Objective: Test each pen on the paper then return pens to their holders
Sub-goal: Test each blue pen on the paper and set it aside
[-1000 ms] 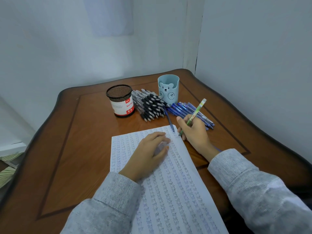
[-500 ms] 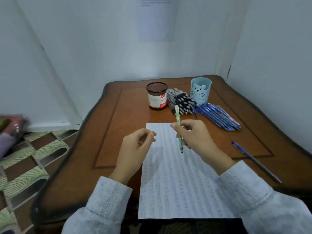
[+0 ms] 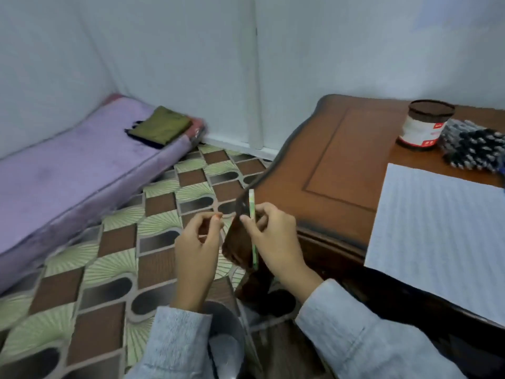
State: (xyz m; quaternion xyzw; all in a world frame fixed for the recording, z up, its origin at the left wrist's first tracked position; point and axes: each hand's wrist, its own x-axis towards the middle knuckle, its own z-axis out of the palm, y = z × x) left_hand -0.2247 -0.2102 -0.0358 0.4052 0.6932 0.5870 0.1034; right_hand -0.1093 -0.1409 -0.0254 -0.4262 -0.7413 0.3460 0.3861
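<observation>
My right hand (image 3: 269, 236) pinches the green pen (image 3: 253, 228) upright between thumb and fingers; my left hand (image 3: 198, 243) is beside it, thumb and forefinger tips closed together, on what I cannot tell. Both are off the tabletop (image 3: 341, 170), past its left edge. Best to bring the pen back over the paper (image 3: 442, 228) before writing. I count one paper, one mesh holder (image 3: 426, 127) at the far edge, one pile of dark pens (image 3: 475, 150) too blurred to number

2 bare hands (image 3: 196, 242), light grey cuffed sleeves (image 3: 355, 340).
</observation>
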